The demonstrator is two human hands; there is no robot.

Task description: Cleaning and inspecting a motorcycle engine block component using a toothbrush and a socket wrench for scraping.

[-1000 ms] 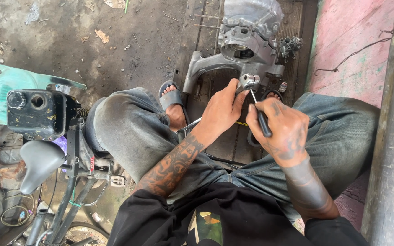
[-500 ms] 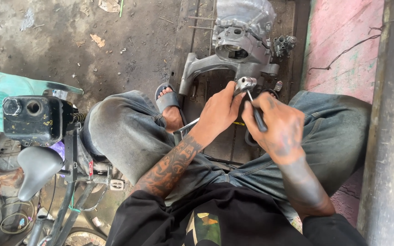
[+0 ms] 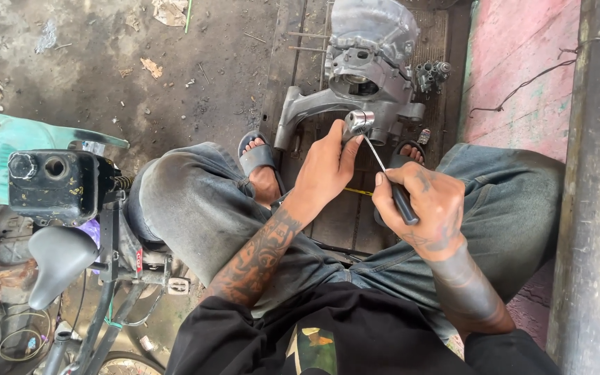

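Note:
My left hand grips a small shiny metal cylinder part, held just in front of a grey engine casing on the ground between my feet. My right hand is closed around the dark handle of a thin screwdriver. The screwdriver's shaft slants up and left, its tip touching the metal part. Both tattooed forearms reach out over my knees in grey jeans.
A black engine block on a frame and a grey saddle stand to my left, with a green plastic chair behind. A red-painted slab and a dark beam lie on the right. Dirty concrete floor has scattered debris.
Both hands have lifted slightly toward the engine casing. The screwdriver now slants with its tip against the metal part, and the view has shifted a little.

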